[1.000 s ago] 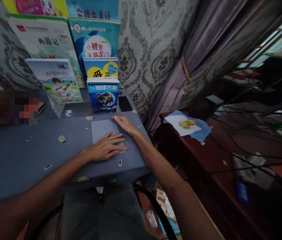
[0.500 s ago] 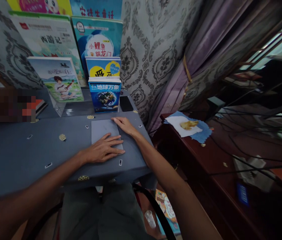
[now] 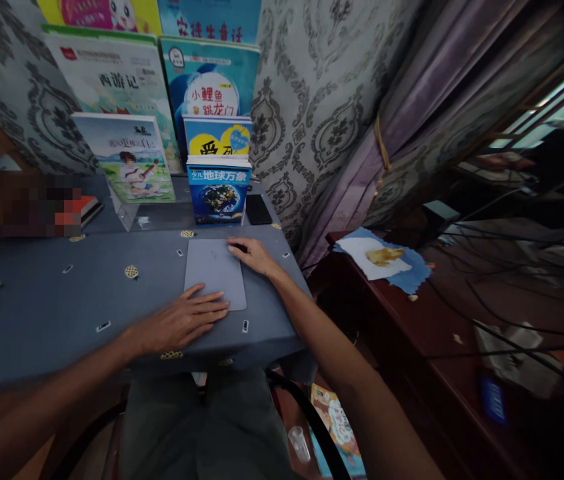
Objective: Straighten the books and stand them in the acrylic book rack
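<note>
A thin grey booklet (image 3: 215, 270) lies flat on the blue patterned tablecloth (image 3: 87, 287), closed, in front of the standing books. My left hand (image 3: 187, 319) rests over its lower left edge, palm down, with the fingers spread a little. At the booklet's upper right corner is my right hand (image 3: 252, 255), its thumb and forefinger at the edge. Whether those fingers pinch the booklet or only touch it cannot be made out.
Several books stand in a rack at the back, a blue earth book (image 3: 219, 197) in front. Beside it lies a black phone (image 3: 259, 209). A dark red cabinet (image 3: 412, 320) at the right bears cables and a blue cloth (image 3: 415, 275). A blurred reddish object sits far left.
My left hand has slid left and toward me, uncovering more of the booklet. My right hand remains at the upper right corner. The whole view has shifted slightly.
</note>
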Demonstrator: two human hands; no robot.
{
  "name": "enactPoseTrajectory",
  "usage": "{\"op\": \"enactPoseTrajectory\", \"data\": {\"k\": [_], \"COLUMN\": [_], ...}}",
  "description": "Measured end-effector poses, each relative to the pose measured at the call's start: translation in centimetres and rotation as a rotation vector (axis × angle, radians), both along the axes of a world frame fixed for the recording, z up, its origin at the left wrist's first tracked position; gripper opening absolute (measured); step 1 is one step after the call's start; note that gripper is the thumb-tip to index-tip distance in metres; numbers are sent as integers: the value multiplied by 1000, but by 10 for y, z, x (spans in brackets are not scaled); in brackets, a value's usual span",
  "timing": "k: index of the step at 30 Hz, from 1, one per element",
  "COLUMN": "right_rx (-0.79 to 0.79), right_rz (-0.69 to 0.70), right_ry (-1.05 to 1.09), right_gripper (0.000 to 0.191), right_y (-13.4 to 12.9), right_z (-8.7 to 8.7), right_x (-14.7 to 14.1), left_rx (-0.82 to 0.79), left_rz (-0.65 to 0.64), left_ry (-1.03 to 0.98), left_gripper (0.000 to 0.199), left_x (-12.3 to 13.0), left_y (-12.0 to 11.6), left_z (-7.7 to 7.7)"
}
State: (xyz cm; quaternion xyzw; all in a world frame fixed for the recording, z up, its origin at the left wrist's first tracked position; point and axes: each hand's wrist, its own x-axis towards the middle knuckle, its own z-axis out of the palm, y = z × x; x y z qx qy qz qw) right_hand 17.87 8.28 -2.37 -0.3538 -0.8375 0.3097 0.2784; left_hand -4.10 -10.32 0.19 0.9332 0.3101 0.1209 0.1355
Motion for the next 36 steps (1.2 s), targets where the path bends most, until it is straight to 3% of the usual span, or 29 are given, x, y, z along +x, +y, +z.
{"op": "enactPoseTrajectory", "data": {"k": [7, 14, 18, 22, 26, 29, 31, 36], "right_rx": [27, 98, 159, 197, 183, 202, 222, 241], "right_rz": [11, 5, -31, -88, -143, -171, -173, -175], "right_ry": [-38, -131, -237, -319, -404, -462, -478, -461], "right_gripper": [35, 36, 36, 38, 47, 52, 52, 53], "right_y": [-1, -7, -16, -29, -41, -47, -49, -47], "right_z": [0, 3, 5, 8, 13, 14, 14, 9], "right_x": [0, -4, -11, -20, -27, -30, -32, -33], "left_rx": [-36, -120, -60, 56, 95, 54, -21, -461], "left_rz": [116, 265, 413, 635, 740, 762, 786, 958], "left_ry": [10, -191, -264, -185, -202, -356, -560, -1188], "left_gripper": [49, 43, 39, 48, 53, 51, 49, 59], "left_x": [-34, -49, -42, -33, -24, -21, -22, -19], "left_y": [-26, -40, -21, 18, 53, 67, 72, 83], "left_z": [1, 0, -11, -31, -43, -43, -41, -35]}}
